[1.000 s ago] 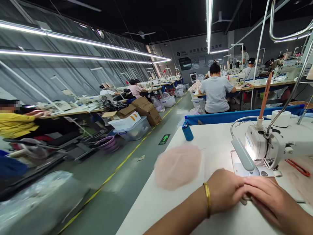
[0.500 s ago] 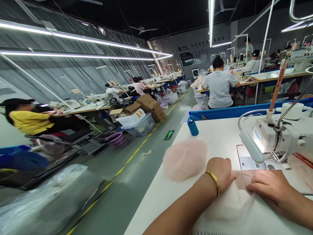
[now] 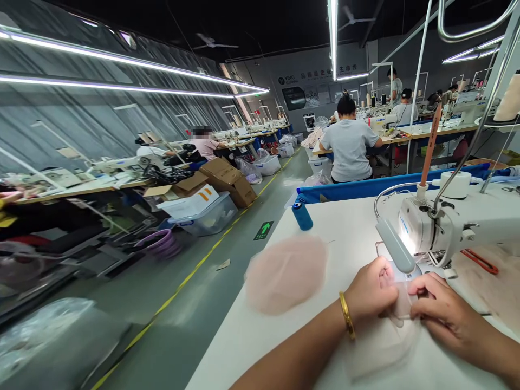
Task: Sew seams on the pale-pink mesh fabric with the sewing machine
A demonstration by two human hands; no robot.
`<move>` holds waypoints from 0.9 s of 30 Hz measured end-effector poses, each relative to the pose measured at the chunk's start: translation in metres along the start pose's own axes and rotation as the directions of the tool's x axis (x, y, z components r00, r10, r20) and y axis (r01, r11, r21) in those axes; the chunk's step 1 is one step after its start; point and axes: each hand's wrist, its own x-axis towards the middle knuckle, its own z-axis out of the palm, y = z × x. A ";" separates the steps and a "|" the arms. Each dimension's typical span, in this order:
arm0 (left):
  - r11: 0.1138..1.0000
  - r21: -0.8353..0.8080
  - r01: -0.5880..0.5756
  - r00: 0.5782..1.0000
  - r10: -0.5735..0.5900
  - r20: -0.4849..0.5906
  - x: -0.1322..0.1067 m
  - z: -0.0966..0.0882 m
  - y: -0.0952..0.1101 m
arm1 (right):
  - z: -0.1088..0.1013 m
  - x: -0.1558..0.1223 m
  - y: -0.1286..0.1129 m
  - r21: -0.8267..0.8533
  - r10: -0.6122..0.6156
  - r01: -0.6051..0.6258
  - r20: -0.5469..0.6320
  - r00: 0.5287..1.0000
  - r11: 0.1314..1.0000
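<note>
- Purple basket (image 3: 158,244) on the floor, well apart from the left edge of my worktop (image 3: 260,346).
- Sheer pink pieces (image 3: 288,273) lie flat along that left edge, apart from both my hands.
- Blue spool (image 3: 303,216) stands near the worktop's far left corner.
- Gold bracelet (image 3: 346,315) circles my left wrist.
- My left hand (image 3: 376,290) is closed, thumb and curled fingers pinching the pale cloth (image 3: 402,303).
- That cloth spans the narrow gap between my hands, at the near side of the sewing machine (image 3: 418,222); its lower part spreads over the worktop toward me, blurred.
- Grey lamp (image 3: 394,244) slants down just beyond my hands.
- Brown pencil (image 3: 431,143) stands almost upright on top of the machine.
- My right hand (image 3: 441,309) pinches the cloth's right side between thumb and fingers.
- White thread cone (image 3: 455,185) stands behind the machine, toward the worktop's far edge.
- Red cutter (image 3: 479,261) lies right of my right hand, on or beside more pink cloth (image 3: 498,287); I cannot tell which.
</note>
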 end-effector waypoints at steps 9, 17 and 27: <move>0.813 -0.574 0.098 0.995 -0.065 0.078 -0.006 0.003 0.026 | 0.011 0.012 -0.008 0.295 0.550 -0.511 -0.062 0.833 0.807; 0.871 -0.462 0.170 0.986 -0.151 0.078 -0.006 0.006 0.017 | 0.012 0.010 -0.003 0.248 0.474 -0.452 -0.034 0.880 0.857; 0.909 -0.416 0.015 1.000 -0.021 -0.010 -0.010 0.014 0.019 | 0.011 0.014 -0.005 0.257 0.500 -0.473 -0.050 0.864 0.843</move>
